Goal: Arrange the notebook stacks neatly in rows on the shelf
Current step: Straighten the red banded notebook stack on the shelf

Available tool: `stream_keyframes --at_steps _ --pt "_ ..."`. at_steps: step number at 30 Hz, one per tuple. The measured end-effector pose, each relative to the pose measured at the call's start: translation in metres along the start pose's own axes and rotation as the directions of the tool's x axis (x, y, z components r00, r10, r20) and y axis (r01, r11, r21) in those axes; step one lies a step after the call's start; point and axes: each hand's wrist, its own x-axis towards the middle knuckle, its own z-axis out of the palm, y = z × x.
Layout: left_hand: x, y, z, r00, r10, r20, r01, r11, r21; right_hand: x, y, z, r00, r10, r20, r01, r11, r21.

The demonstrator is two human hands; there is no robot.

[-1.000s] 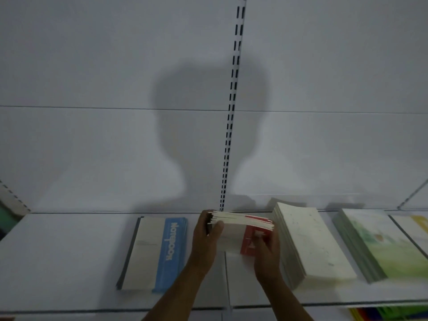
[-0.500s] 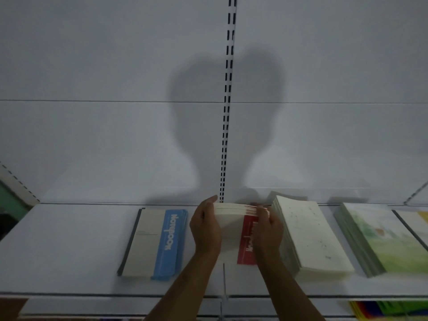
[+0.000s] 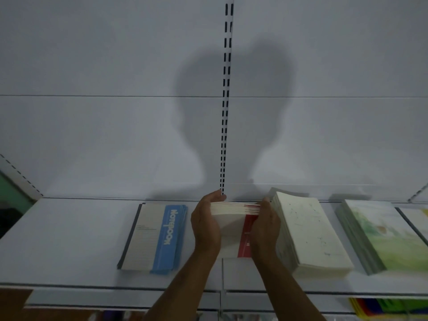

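A stack of white notebooks with a red stripe [image 3: 234,225] lies on the white shelf [image 3: 69,239] at the middle. My left hand [image 3: 205,224] holds its left side, fingers curled round the far corner. My right hand [image 3: 265,228] holds its right side, fingers along the edge. Left of it lies a white-and-blue notebook stack [image 3: 154,237] marked NOTEBOOK. To the right sit a cream stack [image 3: 310,230] and a green-patterned stack [image 3: 375,235].
Another notebook [image 3: 416,221] shows at the far right edge. A slotted upright [image 3: 225,96] runs down the white back panel. Coloured items [image 3: 382,306] sit on a lower shelf at bottom right. The shelf's left part is bare.
Both hands have lowered the red-striped stack from a tilted, lifted hold onto the shelf between the blue and cream stacks, and it now lies flat.
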Motion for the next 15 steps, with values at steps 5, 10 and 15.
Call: stream_keyframes --at_steps 5,10,15 --pt "0.006 -0.012 -0.011 0.989 -0.043 0.144 0.045 0.999 -0.008 -0.003 0.011 -0.002 0.996 0.066 0.063 -0.073 0.991 0.112" --pt "0.006 -0.029 -0.027 0.945 -0.267 0.192 0.295 0.945 -0.141 0.0 0.032 -0.019 0.903 0.305 0.303 -0.376 0.901 0.215" --pt "0.004 -0.062 -0.04 0.88 -0.451 0.15 0.46 0.887 -0.03 -0.01 0.061 -0.023 0.878 0.424 0.223 -0.443 0.895 0.043"
